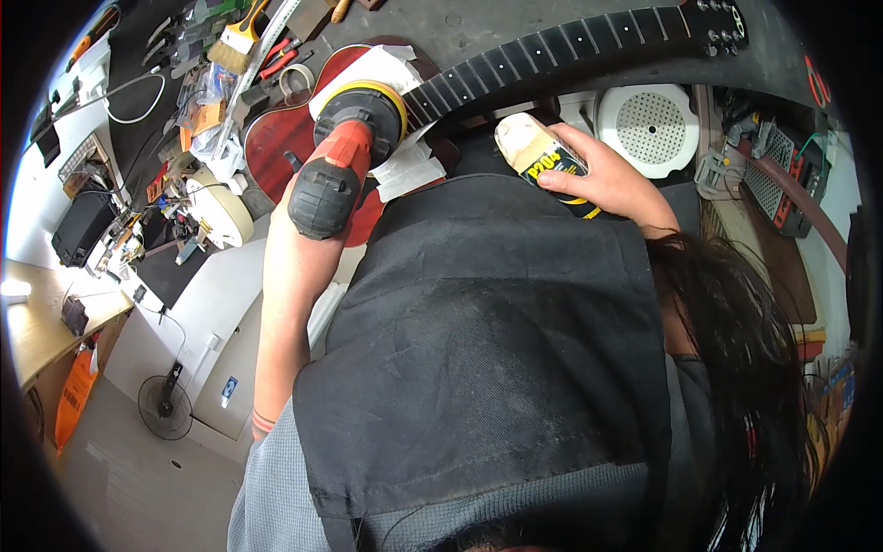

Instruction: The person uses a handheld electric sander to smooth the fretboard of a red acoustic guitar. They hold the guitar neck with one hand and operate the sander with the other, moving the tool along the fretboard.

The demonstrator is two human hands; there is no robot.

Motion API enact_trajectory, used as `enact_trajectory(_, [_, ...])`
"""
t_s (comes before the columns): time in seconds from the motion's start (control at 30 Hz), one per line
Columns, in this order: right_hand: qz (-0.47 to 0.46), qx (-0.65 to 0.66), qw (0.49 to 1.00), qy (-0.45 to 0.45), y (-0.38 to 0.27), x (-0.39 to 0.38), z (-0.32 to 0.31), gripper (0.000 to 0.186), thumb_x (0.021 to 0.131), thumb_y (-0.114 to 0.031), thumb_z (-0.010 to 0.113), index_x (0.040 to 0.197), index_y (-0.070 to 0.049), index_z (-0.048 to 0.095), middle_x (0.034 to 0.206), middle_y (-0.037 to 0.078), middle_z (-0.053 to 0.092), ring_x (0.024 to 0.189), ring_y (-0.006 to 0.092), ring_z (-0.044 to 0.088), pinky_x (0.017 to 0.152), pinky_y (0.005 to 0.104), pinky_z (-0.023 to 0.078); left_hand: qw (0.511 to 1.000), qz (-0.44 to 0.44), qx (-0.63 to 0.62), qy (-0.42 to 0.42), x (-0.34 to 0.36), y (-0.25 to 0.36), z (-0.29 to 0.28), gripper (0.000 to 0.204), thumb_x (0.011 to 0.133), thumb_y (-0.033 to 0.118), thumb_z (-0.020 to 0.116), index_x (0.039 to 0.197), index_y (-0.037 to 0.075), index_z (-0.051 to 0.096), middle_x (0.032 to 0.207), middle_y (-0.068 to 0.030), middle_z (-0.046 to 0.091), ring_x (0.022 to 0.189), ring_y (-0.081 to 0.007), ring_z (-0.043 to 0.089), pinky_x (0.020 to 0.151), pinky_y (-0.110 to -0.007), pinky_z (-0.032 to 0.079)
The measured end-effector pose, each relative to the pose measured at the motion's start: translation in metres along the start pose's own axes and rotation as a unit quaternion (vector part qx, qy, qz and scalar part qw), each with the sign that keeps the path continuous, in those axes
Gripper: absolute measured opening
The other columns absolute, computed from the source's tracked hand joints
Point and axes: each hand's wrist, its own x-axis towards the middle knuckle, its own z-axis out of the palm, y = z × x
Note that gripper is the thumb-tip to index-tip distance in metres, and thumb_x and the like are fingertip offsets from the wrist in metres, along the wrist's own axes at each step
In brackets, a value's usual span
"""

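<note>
My left hand (pixel 287 219) grips a red-and-black power polisher (pixel 338 170), mostly hiding my fingers. Its yellow-edged pad (pixel 390 101) is over the red guitar body (pixel 276 156), beside pale paper masking (pixel 405 170); whether it touches cannot be made out. The guitar's long black neck (pixel 561 46) runs to the upper right, ending at a headstock with tuners (pixel 716 28). My right hand (pixel 598 179) holds a black-and-yellow container (pixel 552 163) with a pale, smeared top, at the bench's near edge above my black apron (pixel 478 368).
Tools, a brush (pixel 235 46), red-handled pliers (pixel 280 60) and bags crowd the upper left. A white perforated disc (pixel 647 129) and a grey mesh-topped device (pixel 773 193) sit right. A wooden table (pixel 46 331) and standing fan (pixel 166 405) are at the lower left.
</note>
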Motion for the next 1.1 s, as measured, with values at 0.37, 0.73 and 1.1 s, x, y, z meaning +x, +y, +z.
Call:
enact_trajectory(0.37, [0.002, -0.011, 1.0, -0.006, -0.003, 0.003, -0.002, 0.079, 0.098, -0.05, 0.091, 0.156, -0.001, 0.065, 0.139, 0.019, 0.08, 0.127, 0.0298, 0.077, 0.109, 0.042, 0.059, 0.999, -0.003, -0.006, -0.036, -0.014, 0.004, 0.002, 0.053, 0.101, 0.022, 0.09, 0.148, 0.004, 0.073, 0.133, -0.0253, 0.083, 0.13, -0.0374, 0.081, 0.112, -0.045, 0.059])
enact_trajectory(0.73, [0.007, -0.054, 0.997, -0.057, -0.033, 0.021, -0.008, 0.079, 0.097, -0.042, 0.094, 0.157, -0.001, 0.064, 0.139, 0.016, 0.078, 0.132, 0.0268, 0.074, 0.115, 0.0398, 0.055, 0.899, 0.008, -0.435, 0.047, -0.037, -0.047, -0.012, 0.054, 0.094, 0.0, 0.071, 0.147, -0.003, 0.07, 0.13, -0.0138, 0.082, 0.113, -0.0243, 0.079, 0.104, -0.041, 0.061])
enact_trajectory(1.1, [-0.034, -0.122, 0.983, -0.133, -0.071, 0.063, 0.003, 0.073, 0.093, -0.056, 0.093, 0.137, -0.002, 0.074, 0.124, 0.02, 0.082, 0.114, 0.0352, 0.08, 0.098, 0.0449, 0.061, 0.873, -0.157, -0.46, -0.026, -0.064, -0.043, 0.021, 0.032, 0.1, 0.019, 0.093, 0.127, 0.007, 0.081, 0.113, 0.0001, 0.079, 0.101, -0.0139, 0.073, 0.092, -0.032, 0.058])
